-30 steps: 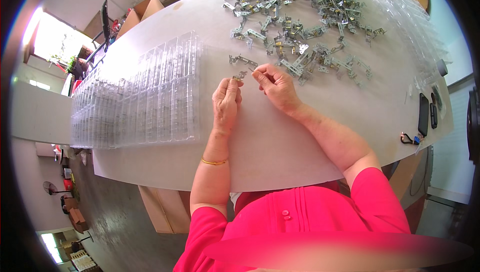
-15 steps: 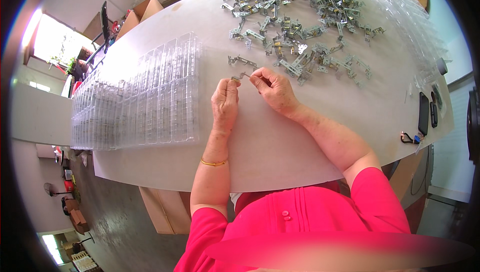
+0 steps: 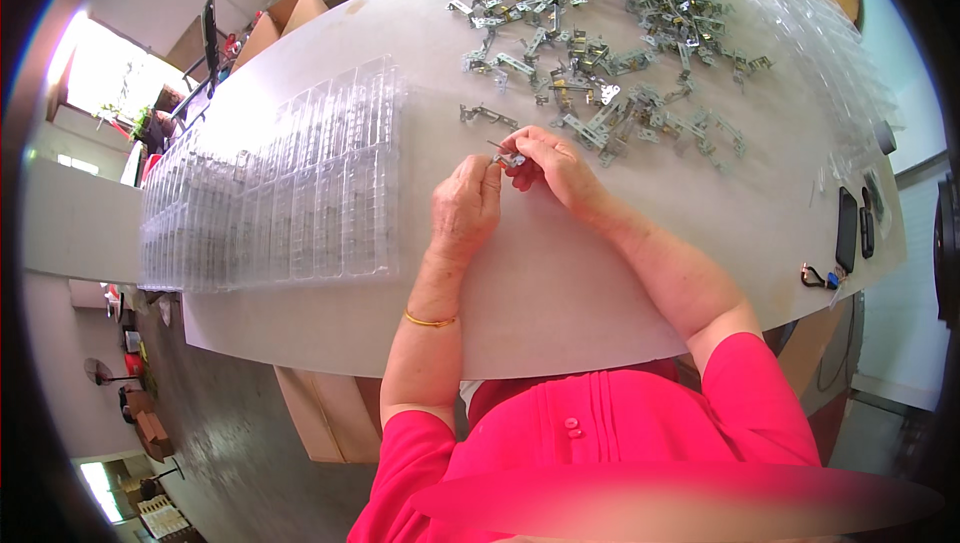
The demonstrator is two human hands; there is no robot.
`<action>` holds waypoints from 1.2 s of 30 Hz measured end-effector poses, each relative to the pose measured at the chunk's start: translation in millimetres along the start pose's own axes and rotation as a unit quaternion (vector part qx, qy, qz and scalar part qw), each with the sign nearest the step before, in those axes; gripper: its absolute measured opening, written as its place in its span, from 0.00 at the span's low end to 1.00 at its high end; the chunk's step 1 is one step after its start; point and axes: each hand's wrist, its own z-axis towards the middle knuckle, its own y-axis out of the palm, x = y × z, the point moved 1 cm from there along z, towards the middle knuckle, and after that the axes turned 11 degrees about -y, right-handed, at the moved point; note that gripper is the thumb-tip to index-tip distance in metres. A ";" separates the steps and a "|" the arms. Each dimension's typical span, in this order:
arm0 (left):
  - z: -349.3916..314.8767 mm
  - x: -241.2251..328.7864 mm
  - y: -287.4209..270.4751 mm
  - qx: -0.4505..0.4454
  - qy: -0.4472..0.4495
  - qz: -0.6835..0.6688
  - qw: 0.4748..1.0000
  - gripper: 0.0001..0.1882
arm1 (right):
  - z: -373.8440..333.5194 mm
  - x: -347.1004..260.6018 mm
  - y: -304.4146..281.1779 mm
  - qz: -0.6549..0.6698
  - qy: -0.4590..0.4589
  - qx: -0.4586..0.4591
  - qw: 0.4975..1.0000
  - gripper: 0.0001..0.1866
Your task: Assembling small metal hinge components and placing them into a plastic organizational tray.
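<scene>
Left hand [image 3: 466, 205] and right hand [image 3: 562, 171] hold a metal part [image 3: 513, 160] — bracket pile [image 3: 672, 15] beyond.

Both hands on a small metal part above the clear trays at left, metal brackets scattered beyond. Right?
Not above the clear trays: the head view shows left hand and right hand above the table, to the trays' right, on the small metal part. Metal brackets: correct.
</scene>
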 end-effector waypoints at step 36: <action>1.6 6.6 -7.2 -0.167 -0.248 -0.285 0.911 0.13 | 10.6 -3.1 -6.6 -0.245 -0.313 0.139 0.907 0.05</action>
